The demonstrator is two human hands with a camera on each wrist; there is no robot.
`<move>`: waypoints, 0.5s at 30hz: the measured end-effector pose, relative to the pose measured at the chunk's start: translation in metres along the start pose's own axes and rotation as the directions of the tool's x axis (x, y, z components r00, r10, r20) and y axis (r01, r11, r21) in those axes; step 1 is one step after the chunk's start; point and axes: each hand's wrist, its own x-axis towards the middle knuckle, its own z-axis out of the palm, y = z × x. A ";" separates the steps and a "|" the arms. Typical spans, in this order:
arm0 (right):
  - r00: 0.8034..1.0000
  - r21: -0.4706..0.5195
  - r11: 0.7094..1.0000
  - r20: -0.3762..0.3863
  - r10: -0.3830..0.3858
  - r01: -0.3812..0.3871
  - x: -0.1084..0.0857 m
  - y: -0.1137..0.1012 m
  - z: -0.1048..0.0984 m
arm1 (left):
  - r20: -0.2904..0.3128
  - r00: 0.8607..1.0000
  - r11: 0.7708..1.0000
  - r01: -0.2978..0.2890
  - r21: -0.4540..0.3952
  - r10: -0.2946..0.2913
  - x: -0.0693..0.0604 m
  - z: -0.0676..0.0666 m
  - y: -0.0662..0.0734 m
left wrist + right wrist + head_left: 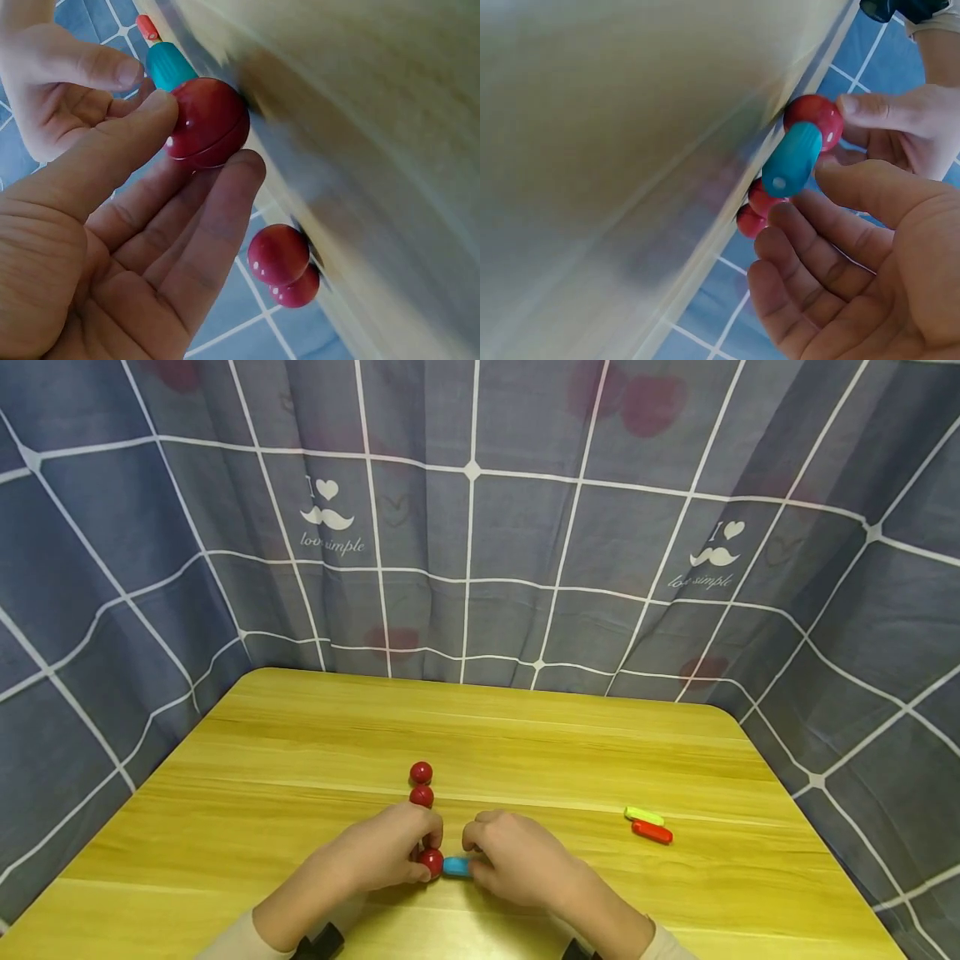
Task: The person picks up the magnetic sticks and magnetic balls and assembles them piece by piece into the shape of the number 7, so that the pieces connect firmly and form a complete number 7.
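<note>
My left hand [386, 852] pinches a glossy red ball [208, 120] between thumb and fingertips, low over the tabletop; a seam line runs round the ball. Against its right side lies a short blue rounded stick [456, 867], end-on to the ball. Beside the stick's other end is my right hand [525, 860], with thumb and fingers apart and loosely bent. Its thumb is close to the stick; whether they touch is unclear. Two more red balls, a nearer one [422, 795] and a farther one [421, 772], sit in a row beyond my left hand.
On the right of the wooden table [300, 735] lie a yellow-green stick [643, 816] and a red stick [652, 832], side by side. A grey-blue curtain [420, 527] with white lines hangs around the table's back and sides.
</note>
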 end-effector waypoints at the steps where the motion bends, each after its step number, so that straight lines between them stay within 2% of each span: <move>1: 1.000 0.002 1.000 0.003 0.007 -0.007 0.001 0.001 -0.001 | 0.001 1.000 1.000 -0.001 0.001 0.001 -0.001 -0.001 0.000; 8: 1.000 -0.020 1.000 -0.023 0.002 -0.003 0.015 0.011 -0.002 | 0.010 1.000 1.000 0.026 -0.011 -0.026 -0.004 -0.003 0.001; 15: 0.997 -0.094 0.995 -0.067 -0.029 0.022 0.030 0.017 -0.002 | 0.013 1.000 1.000 0.029 0.005 -0.029 -0.003 -0.003 0.002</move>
